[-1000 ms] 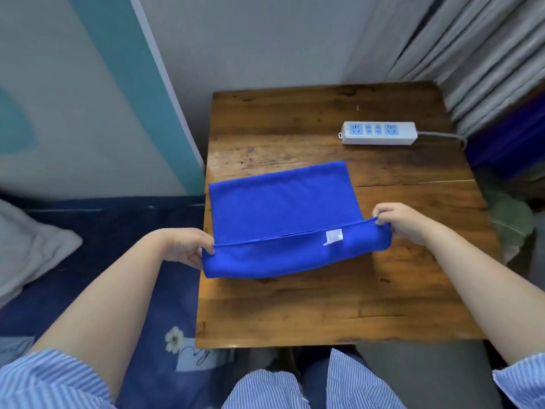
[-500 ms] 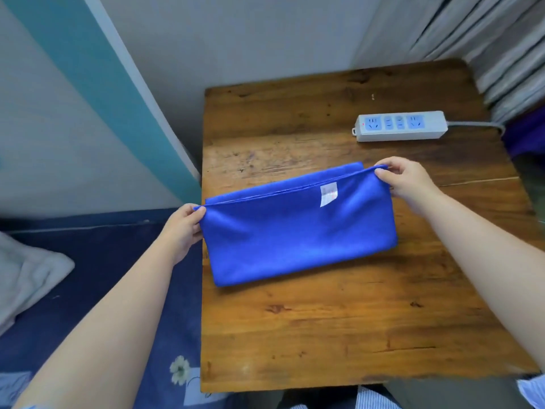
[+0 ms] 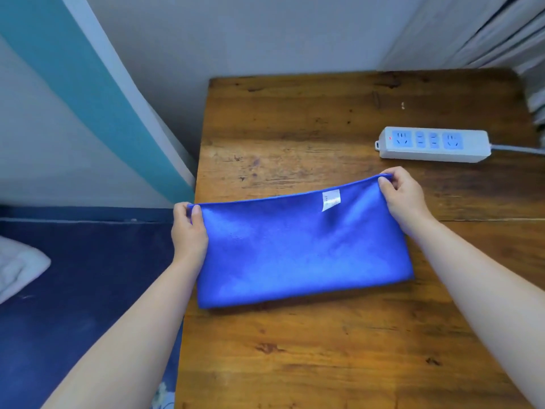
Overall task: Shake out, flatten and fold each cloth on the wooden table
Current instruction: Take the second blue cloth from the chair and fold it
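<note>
- A blue cloth (image 3: 300, 249) lay doubled over on the wooden desk (image 3: 339, 349), toward its left edge, its folded side nearest the person and its open edges turned to the wall.
- The left hand (image 3: 188, 231) pinched the cloth's far left corner, thumb on top and fingers (image 3: 180, 208) curled behind the hem.
- The right hand (image 3: 404, 199) pinched the far right corner in the same way, that corner lifted slightly off the wood.
- A small white label (image 3: 331, 199) showed on the upper layer near the right hand.
- The fabric looked light, soft and limp, sagging between the two grips along its far edge; it would likely slump or crease if held at one point only, so the corners seemed the sound places to take hold.
- Its nap appeared fuzzy rather than slick, which should help the layers stay aligned once pressed flat.
- A white power strip (image 3: 433, 144) sat near the cloth's right corner but apart from it, its cable running off to the right.
</note>
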Tool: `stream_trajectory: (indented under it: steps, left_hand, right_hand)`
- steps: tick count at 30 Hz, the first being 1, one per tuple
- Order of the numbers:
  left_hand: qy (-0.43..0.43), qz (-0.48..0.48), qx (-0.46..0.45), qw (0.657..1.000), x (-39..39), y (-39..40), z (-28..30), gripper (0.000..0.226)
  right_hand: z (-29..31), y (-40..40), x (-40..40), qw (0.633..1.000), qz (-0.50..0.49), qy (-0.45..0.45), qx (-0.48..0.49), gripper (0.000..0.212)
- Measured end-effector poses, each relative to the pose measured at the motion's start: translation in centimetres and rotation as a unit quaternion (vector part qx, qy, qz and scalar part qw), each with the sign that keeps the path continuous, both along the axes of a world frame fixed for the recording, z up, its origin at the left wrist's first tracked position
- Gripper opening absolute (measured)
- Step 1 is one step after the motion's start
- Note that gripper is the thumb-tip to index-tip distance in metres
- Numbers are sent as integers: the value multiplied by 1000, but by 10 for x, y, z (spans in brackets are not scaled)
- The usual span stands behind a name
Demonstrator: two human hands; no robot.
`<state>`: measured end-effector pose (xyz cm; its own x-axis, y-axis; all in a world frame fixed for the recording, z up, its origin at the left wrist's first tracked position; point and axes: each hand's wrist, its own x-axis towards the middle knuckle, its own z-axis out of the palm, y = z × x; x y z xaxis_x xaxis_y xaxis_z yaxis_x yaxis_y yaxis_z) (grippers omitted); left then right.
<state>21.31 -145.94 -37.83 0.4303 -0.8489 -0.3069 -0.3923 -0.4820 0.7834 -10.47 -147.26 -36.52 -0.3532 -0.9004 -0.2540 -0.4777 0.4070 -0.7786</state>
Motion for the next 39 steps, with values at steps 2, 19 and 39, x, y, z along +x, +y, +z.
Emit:
stream_trajectory:
  steps: [2, 19, 39]
  left_hand:
    - [-20, -6, 1, 1000, 0, -3, -2, 9]
    - [-173, -10, 104, 979, -2, -11, -19, 36]
    - [-348, -373, 85, 856, -56, 77, -37, 73]
  right_hand:
    - [-4, -5, 1, 1000, 6, 12, 0, 9]
    - [-24, -13, 11, 961, 4, 266, 70, 34]
    - [-53, 96, 108, 834, 329, 443, 15, 52]
